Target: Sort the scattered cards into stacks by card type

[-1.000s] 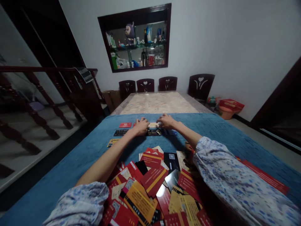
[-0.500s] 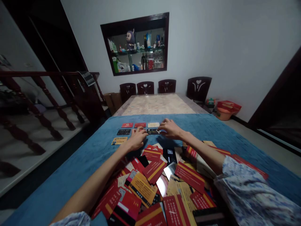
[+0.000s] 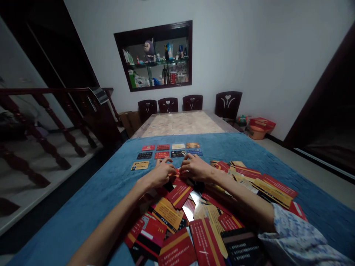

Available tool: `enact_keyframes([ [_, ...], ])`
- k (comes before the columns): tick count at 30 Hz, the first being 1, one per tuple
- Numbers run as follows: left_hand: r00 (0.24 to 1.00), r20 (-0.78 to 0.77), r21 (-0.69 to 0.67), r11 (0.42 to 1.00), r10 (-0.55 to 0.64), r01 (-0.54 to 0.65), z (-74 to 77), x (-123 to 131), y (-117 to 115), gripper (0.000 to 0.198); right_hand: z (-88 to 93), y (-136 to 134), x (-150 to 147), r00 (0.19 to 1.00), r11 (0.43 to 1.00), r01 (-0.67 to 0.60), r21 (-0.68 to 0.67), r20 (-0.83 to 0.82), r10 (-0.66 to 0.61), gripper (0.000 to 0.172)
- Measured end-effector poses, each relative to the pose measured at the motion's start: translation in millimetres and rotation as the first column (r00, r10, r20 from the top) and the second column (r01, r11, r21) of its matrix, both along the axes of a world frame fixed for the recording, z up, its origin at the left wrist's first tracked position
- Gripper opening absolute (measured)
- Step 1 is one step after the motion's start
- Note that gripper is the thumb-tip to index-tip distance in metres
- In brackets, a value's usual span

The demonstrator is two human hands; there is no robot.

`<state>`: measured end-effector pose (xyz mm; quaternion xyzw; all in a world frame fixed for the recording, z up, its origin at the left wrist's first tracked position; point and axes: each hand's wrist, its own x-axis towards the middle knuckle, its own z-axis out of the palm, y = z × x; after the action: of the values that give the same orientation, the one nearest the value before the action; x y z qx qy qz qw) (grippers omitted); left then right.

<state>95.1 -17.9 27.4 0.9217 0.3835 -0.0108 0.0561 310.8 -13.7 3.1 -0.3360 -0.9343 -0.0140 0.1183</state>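
Observation:
Both hands reach to the far edge of a heap of red, yellow and black cards [image 3: 203,236]. My left hand [image 3: 164,173] has bent fingers close to a red card at the heap's top. Beside it, my right hand [image 3: 195,168] curls its fingers down onto the same area; what its fingertips pinch, if anything, is hidden. Beyond the hands, cards lie in rows: a red card [image 3: 148,147], a white card [image 3: 178,146], a gold card [image 3: 192,145], a black card [image 3: 144,155] and a blue card [image 3: 194,152]. A yellow card [image 3: 139,165] lies nearer, at the left.
A blue cloth [image 3: 105,192] covers the near part of the table, with a marble-like surface [image 3: 180,122] beyond. Dark chairs [image 3: 229,104] stand behind. Left is a wooden railing [image 3: 55,129]; an orange basin [image 3: 256,133] sits on the floor at right.
Both hands have drawn back from the rows to the heap. The gold and blue cards and a red second-row card now show. The view has shifted slightly.

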Motion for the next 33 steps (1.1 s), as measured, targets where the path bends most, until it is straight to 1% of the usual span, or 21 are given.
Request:
enact_keyframes([
  [2, 0.999, -0.031, -0.036, 0.999, -0.004, 0.003, 2.7, 1.5, -2.5, 0.045, -4.4, -1.6, -1.7, 1.0, 1.0, -0.017, 0.001, -0.009, 0.017, 0.027],
  [5, 0.997, -0.073, -0.069, 0.998, -0.02, 0.015, 2.5, 1.8, -3.8, 0.051, -11.4, -1.8, -3.5, 1.0, 1.0, -0.021, 0.005, 0.005, 0.021, 0.025],
  [8, 0.994, -0.109, -0.066, 0.998, -0.03, 0.023, 1.0, 1.1, -4.0, 0.057, -15.1, -1.2, -3.4, 1.0, 1.0, -0.009, 0.001, 0.026, 0.009, 0.024],
  [11, 0.991, -0.134, -0.066, 0.998, -0.018, 0.009, 1.6, 0.6, -4.6, 0.065, -15.0, -0.8, -1.1, 0.999, 1.0, 0.026, 0.002, 0.032, -0.026, 0.025],
  [16, 0.992, -0.123, -0.129, 0.992, -0.019, 0.003, 3.6, -0.2, -5.2, 0.076, -15.2, -0.6, 2.4, 0.995, 0.996, 0.093, -0.006, 0.046, -0.093, 0.028],
  [20, 0.995, -0.095, -0.125, 0.992, -0.012, 0.0, 1.0, -1.6, -2.6, 0.077, -15.4, -1.0, 3.7, 0.994, 0.994, 0.101, -0.034, 0.046, -0.099, 0.028],
  [28, 0.998, -0.031, -0.071, 0.996, -0.057, 0.054, -7.4, -6.0, 2.9, 0.07, -7.9, -6.9, 5.4, 0.995, 0.992, 0.095, -0.082, 0.039, -0.092, 0.041],
  [30, 0.998, -0.002, -0.043, 0.997, -0.062, 0.062, -10.3, -6.7, 4.1, 0.062, -9.1, -6.2, 5.6, 0.995, 0.991, 0.099, -0.087, 0.038, -0.096, 0.04],
  [33, 0.995, 0.074, 0.003, 0.998, -0.069, 0.069, -16.3, -7.2, 6.6, 0.041, -12.6, -3.7, 5.9, 0.994, 0.99, 0.108, -0.092, 0.033, -0.105, 0.035],
])
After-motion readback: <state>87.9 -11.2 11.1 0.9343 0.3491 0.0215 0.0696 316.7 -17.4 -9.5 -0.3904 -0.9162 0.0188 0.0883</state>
